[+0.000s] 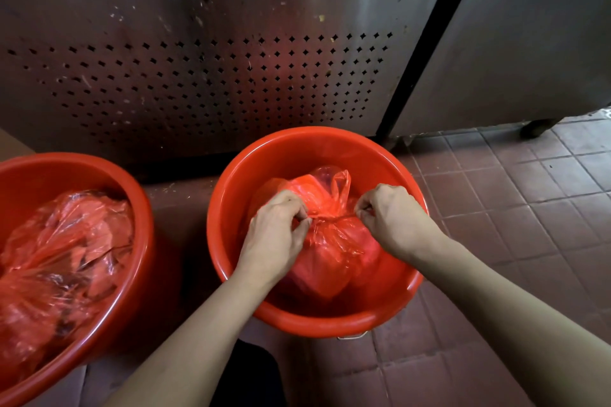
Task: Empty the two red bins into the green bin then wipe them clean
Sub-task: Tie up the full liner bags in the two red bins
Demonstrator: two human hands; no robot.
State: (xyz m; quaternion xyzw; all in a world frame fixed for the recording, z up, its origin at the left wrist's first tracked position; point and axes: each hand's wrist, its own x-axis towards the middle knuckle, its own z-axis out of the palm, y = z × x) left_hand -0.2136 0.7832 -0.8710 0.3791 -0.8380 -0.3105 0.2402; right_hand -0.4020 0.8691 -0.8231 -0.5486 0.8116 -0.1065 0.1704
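Observation:
Two round red bins stand on the tiled floor. The right bin [297, 149] holds a red plastic bag [334, 251] gathered at its neck. My left hand [277, 235] pinches the bag's neck from the left, and my right hand [390, 218] pinches a stretched strip of the same bag from the right. The left bin [66, 172] holds a loose, crumpled red plastic liner [62, 254] with waste under it. No green bin is in view.
A stainless steel cabinet with a perforated panel [215, 86] rises right behind both bins. A second steel unit on a caster [537, 127] stands at the right. Brown floor tiles [529, 208] spread to the right of the bins.

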